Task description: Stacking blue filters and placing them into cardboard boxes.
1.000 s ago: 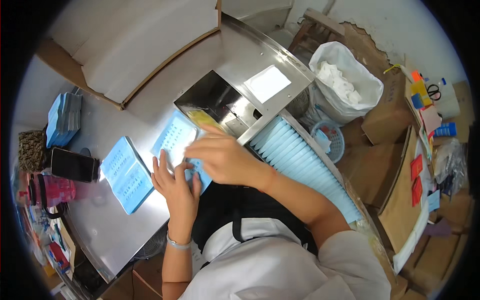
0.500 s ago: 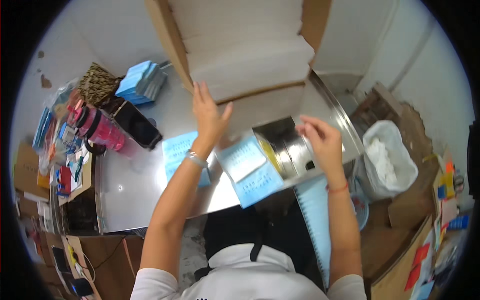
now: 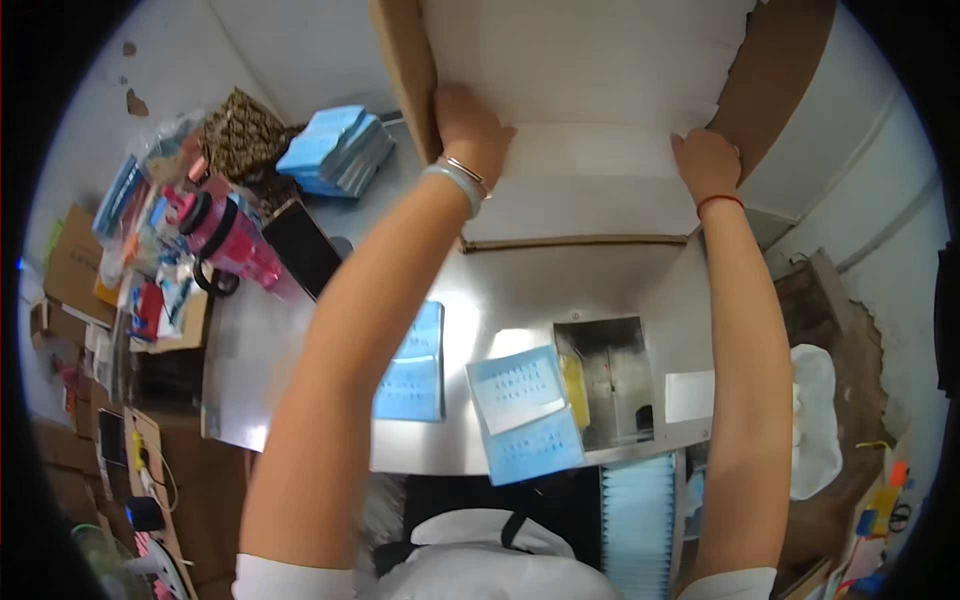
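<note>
A large cardboard box (image 3: 785, 85) stands open at the far side of the metal table, with a thick layer of white sheets (image 3: 590, 80) inside. My left hand (image 3: 472, 135) reaches in at the left edge of the sheets, its thumb over them and its fingers partly hidden by the box wall. At the right edge, my right hand (image 3: 708, 163) is curled round the sheets, thumb toward the middle. Nearer to me, a blue printed packet (image 3: 530, 440) with a white label lies on the table. Another blue packet (image 3: 415, 375) is partly covered by my left forearm.
A rectangular opening (image 3: 612, 375) is cut in the metal table (image 3: 290, 400), with a white slip (image 3: 689, 397) beside it. Leftward are a pink bottle (image 3: 235, 245), a dark phone (image 3: 302, 245) and stacked blue packets (image 3: 335, 150). A white-lined bin (image 3: 818, 430) stands right.
Both hands have moved forward to the sides of the white sheets in the box. My right hand came up from above the table opening. The whole view has shifted.
</note>
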`<move>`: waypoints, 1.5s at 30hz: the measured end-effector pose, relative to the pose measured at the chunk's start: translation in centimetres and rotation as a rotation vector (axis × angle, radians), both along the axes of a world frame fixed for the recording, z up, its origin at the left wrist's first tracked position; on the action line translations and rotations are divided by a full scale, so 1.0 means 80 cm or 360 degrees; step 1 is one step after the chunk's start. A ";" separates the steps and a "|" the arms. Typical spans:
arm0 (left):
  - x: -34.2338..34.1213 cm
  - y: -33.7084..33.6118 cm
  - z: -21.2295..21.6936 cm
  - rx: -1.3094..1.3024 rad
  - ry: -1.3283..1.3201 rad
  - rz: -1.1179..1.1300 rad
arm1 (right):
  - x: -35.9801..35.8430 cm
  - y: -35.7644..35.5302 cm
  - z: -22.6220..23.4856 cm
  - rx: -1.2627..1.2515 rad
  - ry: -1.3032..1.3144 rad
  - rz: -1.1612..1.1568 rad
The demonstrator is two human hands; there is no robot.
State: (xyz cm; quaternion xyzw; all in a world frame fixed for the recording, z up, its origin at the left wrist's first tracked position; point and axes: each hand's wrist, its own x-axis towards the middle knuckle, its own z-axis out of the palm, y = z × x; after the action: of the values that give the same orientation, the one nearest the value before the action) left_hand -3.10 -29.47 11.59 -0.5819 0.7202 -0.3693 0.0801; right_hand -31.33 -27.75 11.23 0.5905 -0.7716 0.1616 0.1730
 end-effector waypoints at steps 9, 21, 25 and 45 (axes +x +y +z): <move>0.016 -0.047 0.004 0.0772 0.0891 -0.0248 | -0.006 -0.016 0.029 0.0601 -0.0724 0.0084; -0.011 0.060 -0.040 0.0115 0.2052 -0.0476 | 0.011 0.097 -0.011 -0.0297 -0.1321 0.0062; -0.044 0.136 -0.064 -0.0240 0.2348 -0.1285 | 0.045 0.279 -0.041 -0.1577 -0.0911 0.0026; -0.126 0.185 -0.106 0.0698 0.1729 -0.1723 | 0.060 0.500 -0.088 -0.0709 -0.0668 -0.0685</move>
State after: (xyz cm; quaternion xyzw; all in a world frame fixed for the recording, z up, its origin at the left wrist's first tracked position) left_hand -13.19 -14.68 3.10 -0.2209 0.8973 0.1284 -0.3599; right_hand -26.53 12.21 4.20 0.3167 -0.8426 0.4030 0.1652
